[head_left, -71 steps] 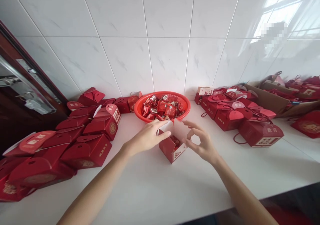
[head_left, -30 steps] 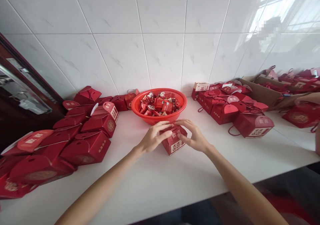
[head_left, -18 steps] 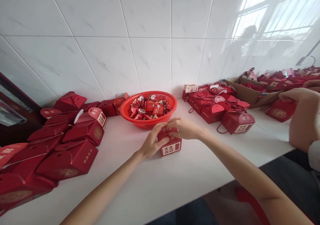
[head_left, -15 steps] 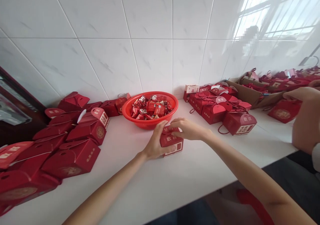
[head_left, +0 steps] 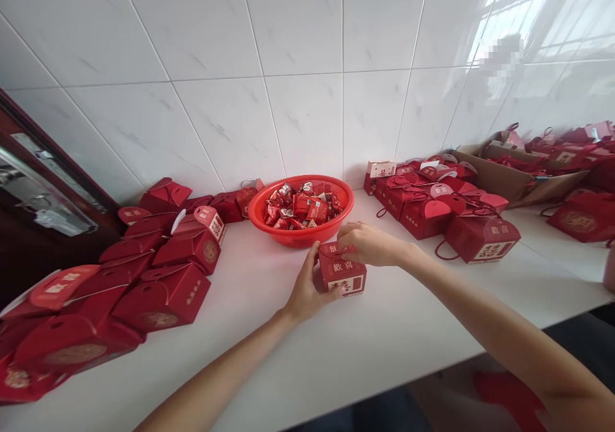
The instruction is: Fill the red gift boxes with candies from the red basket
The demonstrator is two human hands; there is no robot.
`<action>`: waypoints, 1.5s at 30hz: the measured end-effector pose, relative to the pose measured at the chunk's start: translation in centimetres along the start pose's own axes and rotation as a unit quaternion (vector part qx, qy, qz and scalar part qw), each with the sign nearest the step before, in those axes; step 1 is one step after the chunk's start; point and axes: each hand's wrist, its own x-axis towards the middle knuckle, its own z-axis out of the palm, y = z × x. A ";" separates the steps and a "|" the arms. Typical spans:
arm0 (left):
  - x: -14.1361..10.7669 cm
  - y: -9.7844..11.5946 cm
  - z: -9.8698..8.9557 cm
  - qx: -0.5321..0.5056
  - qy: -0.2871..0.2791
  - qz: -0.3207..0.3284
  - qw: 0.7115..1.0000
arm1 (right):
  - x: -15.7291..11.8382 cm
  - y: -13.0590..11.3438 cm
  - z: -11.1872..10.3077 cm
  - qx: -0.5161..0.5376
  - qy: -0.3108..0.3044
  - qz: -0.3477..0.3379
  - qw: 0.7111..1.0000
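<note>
Tabletop (head_left: 240, 368) stretches between held box (head_left: 343, 268) and front edge (head_left: 384, 390).

Left hand (head_left: 307, 293): grips the box (head_left: 344, 267), thumb across the front panel. Right hand (head_left: 369, 244): at the lid, fingers curled. Behind the box, the basket (head_left: 302, 237) contains wrapped sweets (head_left: 307, 206). Left boxes (head_left: 163, 299) and right boxes (head_left: 482, 234) stand on the counter (head_left: 408, 320).

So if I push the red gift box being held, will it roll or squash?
The red gift box probably won't roll: its sides look flat. Its folded flaps suggest light card, so squeezing hard might dent it. The left hand cupping it may stop sliding.
</note>
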 end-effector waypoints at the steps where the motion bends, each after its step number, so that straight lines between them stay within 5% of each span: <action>1: 0.0 -0.1 0.0 0.008 0.003 0.002 1.000 | 0.2 0.0 -0.1 0.004 -0.009 0.000 1.000; 17: -0.1 -0.5 -0.3 0.015 0.007 0.009 1.000 | 2.0 -0.4 -0.8 -0.028 -0.075 0.005 0.997; 29: -0.1 -0.2 -0.6 0.139 -0.033 -0.019 0.990 | -1.3 1.3 -3.2 0.066 -0.046 0.082 0.993; 32: -0.2 -0.2 -0.3 0.148 -0.031 -0.014 0.988 | -2.1 -0.2 -1.8 0.025 0.007 0.149 0.988; 39: -0.8 0.0 0.4 0.149 -0.042 -0.002 0.988 | -4.1 -5.4 5.2 -0.122 0.085 0.308 0.940; 45: -1.0 -0.4 0.2 0.165 -0.022 -0.027 0.986 | -5.5 -4.7 5.1 -0.076 0.110 0.346 0.929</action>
